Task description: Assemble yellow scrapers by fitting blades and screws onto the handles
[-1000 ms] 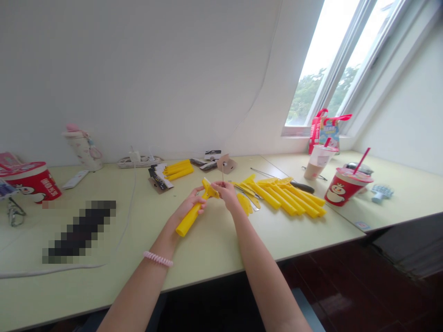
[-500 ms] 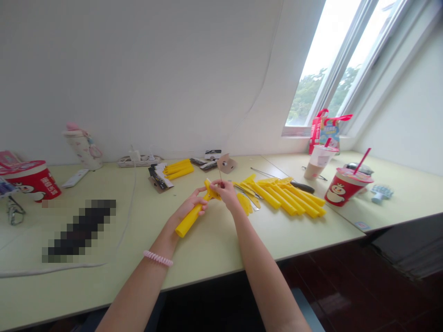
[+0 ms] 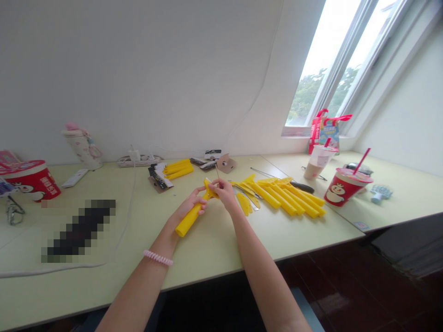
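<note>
Left hand curls round a smooth yellow handle slanting toward seven o'clock; right hand pinches a thin rod by its head. Hollow yellow handles crowd three o'clock, short of a red cup. Creased cardboard lies at one on the pale green table.

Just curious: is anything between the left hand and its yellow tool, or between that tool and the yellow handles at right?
Nothing visible separates the left hand from the yellow tool it grips. Toward those yellow handles, the right hand and flat yellow pieces intervene.
</note>
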{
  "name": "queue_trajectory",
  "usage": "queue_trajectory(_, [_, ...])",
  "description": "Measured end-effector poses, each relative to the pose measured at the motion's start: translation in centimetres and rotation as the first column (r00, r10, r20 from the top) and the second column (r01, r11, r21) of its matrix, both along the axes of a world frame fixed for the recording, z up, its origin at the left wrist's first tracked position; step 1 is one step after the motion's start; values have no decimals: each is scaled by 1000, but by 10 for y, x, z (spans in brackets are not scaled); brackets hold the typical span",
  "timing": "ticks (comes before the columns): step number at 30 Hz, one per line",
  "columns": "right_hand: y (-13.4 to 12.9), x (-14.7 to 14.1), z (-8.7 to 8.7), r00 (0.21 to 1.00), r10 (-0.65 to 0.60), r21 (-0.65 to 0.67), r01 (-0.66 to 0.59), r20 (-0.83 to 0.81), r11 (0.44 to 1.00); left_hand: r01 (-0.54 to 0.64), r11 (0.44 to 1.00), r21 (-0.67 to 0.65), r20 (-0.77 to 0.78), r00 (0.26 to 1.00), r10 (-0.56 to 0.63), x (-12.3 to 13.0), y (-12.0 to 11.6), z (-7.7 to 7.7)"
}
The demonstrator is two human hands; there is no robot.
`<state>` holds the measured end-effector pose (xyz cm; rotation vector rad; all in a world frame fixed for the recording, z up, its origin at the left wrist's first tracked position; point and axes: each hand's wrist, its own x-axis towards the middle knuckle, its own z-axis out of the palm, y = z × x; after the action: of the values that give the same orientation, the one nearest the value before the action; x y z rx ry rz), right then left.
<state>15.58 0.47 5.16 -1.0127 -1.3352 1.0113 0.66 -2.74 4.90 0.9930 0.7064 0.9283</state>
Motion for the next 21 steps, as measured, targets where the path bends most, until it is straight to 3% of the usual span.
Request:
queue_trajectory(4, [5,2,1,990,-116,-23,114,-76,993,-83,996,16,9,997,83,0,1,2])
queue_trajectory(7, [9,9,2,970,-237,48,240,-63,970,-163,987,1,44,986,162,0,-1,5])
queue_trajectory(12, [2,26,10,983,-180,246,179,-16,953,-236,970,-61,123,963,242,0,-1,10])
queue_trajectory(17, [-10,31,19,939,-323,304,344,-119,888,-249,965,-78,113,960,257,1,-2,11])
queue_trajectory(21, [-11,29,21,929,-360,376,364,-84,852,-245,968,-58,26,969,247,2,-5,14])
